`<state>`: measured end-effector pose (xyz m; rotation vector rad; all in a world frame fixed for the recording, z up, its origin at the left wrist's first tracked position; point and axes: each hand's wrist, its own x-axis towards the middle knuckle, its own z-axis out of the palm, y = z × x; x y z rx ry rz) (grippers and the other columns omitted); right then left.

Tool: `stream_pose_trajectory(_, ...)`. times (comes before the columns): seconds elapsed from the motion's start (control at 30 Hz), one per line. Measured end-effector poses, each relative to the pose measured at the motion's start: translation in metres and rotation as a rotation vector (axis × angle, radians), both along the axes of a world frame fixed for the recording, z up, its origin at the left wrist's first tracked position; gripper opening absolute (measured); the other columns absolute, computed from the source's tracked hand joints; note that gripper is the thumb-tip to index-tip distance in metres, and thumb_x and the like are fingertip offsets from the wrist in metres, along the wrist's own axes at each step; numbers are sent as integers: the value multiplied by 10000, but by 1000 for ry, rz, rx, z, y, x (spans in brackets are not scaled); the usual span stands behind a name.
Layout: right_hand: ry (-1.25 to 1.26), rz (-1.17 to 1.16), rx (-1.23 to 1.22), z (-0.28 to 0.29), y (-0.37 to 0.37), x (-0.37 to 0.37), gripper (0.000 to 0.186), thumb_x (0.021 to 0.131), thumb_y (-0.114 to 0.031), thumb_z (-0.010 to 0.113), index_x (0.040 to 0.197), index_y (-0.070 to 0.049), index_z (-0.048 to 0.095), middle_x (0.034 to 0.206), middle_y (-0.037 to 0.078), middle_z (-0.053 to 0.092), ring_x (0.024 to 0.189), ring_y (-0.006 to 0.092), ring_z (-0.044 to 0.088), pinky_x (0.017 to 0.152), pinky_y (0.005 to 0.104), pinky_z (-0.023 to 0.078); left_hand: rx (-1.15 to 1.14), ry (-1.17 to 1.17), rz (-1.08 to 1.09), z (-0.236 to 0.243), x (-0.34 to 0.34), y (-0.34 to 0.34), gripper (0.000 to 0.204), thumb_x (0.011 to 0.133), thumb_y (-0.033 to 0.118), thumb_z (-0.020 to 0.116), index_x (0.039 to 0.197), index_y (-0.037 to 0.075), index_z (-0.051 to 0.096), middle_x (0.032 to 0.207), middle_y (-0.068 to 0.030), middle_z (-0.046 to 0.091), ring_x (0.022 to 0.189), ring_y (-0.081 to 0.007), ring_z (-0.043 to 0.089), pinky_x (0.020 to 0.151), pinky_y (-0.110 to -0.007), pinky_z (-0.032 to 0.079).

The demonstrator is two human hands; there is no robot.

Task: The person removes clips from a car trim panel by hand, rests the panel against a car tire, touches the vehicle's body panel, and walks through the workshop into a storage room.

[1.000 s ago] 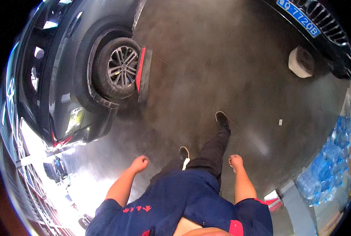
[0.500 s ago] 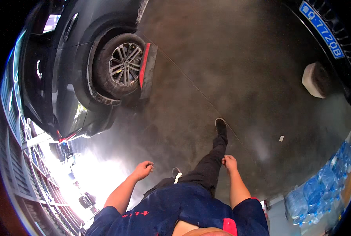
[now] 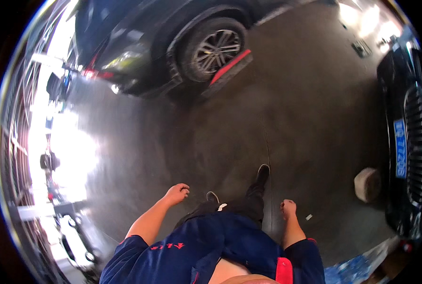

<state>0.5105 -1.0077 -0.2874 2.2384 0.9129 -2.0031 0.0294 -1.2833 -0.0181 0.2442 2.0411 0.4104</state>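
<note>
My left hand hangs at my side with its fingers curled in, and nothing shows in it. On the other side, my right hand is also loosely closed, with nothing visible in it. Neither hand touches anything. A small white object lies on the floor, to the right of my right hand in the picture. Between my hands are my dark trousers and my two shoes, the right shoe farther forward than the left.
A dark car stands far left, a red-edged board beside its wheel. At right is a black car's front grille, near a pale block. Blue plastic-wrapped goods lie at lower right. Bright light floods the left side.
My view has turned left and moved forward, so the dark car sits higher and more central and the right-hand car shows more. Both hands remain at my sides, loosely closed.
</note>
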Motion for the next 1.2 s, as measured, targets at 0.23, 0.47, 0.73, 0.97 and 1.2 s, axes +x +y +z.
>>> stream_pose_trajectory(0.23, 166, 308, 135, 79, -26, -187, 86, 952, -132, 595, 1002, -77, 637, 752, 42, 636, 578, 122, 573, 484, 277, 469, 69, 122, 525, -37, 44, -301, 267, 908, 181, 582, 1062, 9, 715, 863, -115, 721, 774, -171, 690, 718, -322, 551)
stream_pose_trajectory(0.47, 208, 1091, 107, 120, -179, -384, 233, 981, -242, 588, 1074, -46, 674, 874, 35, 688, 682, 122, 619, 634, 310, 524, -112, 169, 998, -93, 155, -523, 252, 877, 202, 530, 866, 40, 722, 744, -119, 708, 688, -227, 685, 679, -398, 547)
stream_pose_trajectory(0.73, 303, 1675, 151, 137, -375, -552, 233, 942, -191, 607, 1083, -23, 686, 936, 65, 718, 781, 127, 659, 699, 307, 550, -156, -130, 1233, -110, 237, -635, 276, 958, 196, 563, 1119, -1, 672, 886, -101, 714, 697, -189, 673, 643, -348, 552)
stream_pose_trajectory(0.97, 35, 1876, 184, 93, -466, -711, 186, 903, -154, 633, 1003, -28, 726, 841, 52, 722, 741, 144, 662, 671, 312, 555, 100, -24, 1292, -116, 65, -692, 303, 983, 153, 559, 1218, -23, 633, 1040, -144, 722, 868, -202, 688, 767, -322, 564)
stream_pose_trajectory(1.2, 416, 3137, 1023, 47, -577, -934, 221, 747, -183, 600, 824, -55, 762, 923, 149, 751, 913, 352, 718, 797, 461, 574, 225, 40, 1654, -54, -113, -789, 314, 1004, 119, 488, 1283, -4, 563, 1046, -116, 688, 767, -144, 650, 633, -276, 519)
